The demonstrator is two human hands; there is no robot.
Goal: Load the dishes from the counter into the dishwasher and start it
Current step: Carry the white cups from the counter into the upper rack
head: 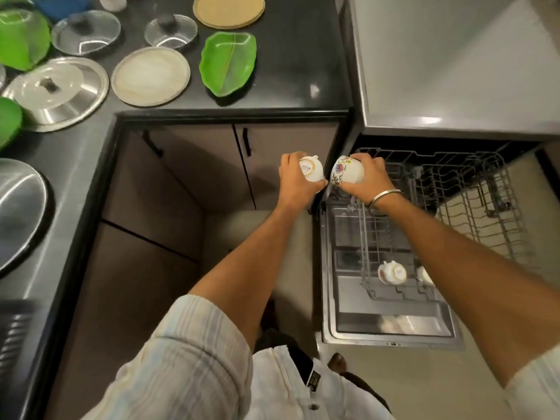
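Beside the open dishwasher [391, 328], at the corner of its upper rack [439, 189], both hands hold a cup each in the air. Left hand [295, 184] grips a white cup [310, 172], bottom turned toward the camera with printed lettering on the base. Right hand [362, 180] curls round a floral cup [345, 171], tipped on its side, the two cups just beside one another, nearly touching. A metal bangle [383, 201] sits on the right wrist. Lower down, in the pulled-out rack, lies another cup [391, 271] upside down, and a second white piece [424, 275] shows past the forearm, probably a cup too, though most of it is hidden. On the dark counter [288, 71] behind wait a green leaf plate [228, 63], a pale round plate [150, 75], a tan plate [228, 9], two glass lids [86, 31], a steel lid [56, 92] and a green bowl [21, 40]. A steel basin [18, 207] sits at the left edge.
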